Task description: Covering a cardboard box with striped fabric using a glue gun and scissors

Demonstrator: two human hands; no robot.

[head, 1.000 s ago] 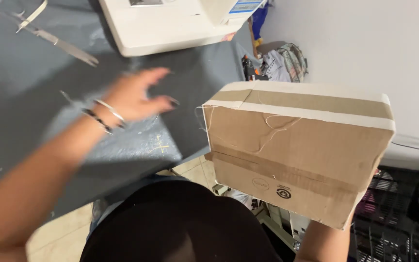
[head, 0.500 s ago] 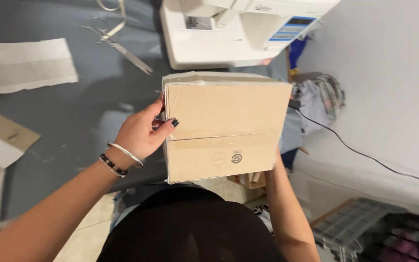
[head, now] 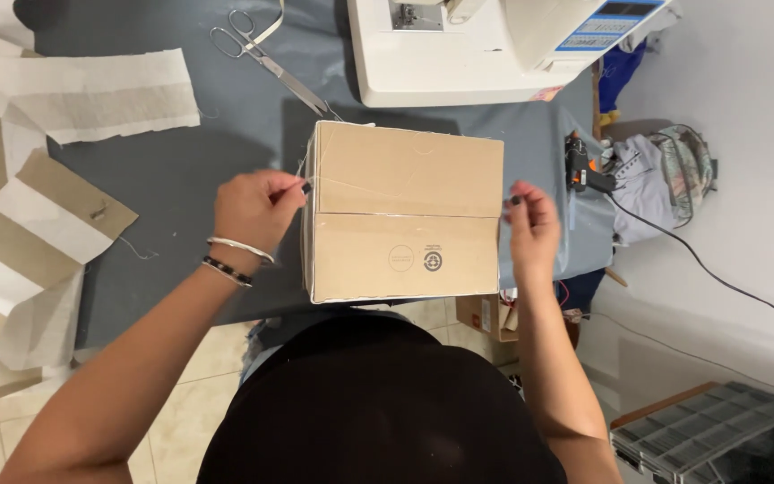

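Observation:
A brown cardboard box (head: 405, 211) with taped flaps sits on the grey table (head: 181, 170), close to its near edge. My left hand (head: 253, 208) presses against the box's left side, fingers curled at the upper edge where a strip of white tape sticks out. On the box's right side my right hand (head: 530, 229) touches the wall with bent fingers. Both wrists frame the box; the left one wears two bracelets.
A white sewing machine (head: 485, 45) stands behind the box. Scissors (head: 266, 58) lie at the back left. White fabric strips (head: 91, 90) and brown paper pieces (head: 55, 193) cover the table's left. A glue gun (head: 580, 166), bag and cable are at right; a plastic organiser (head: 718, 430) sits lower right.
The box has come from my right side, off the table, and now rests flat on the table in front of me. Both hands have settled on its two sides.

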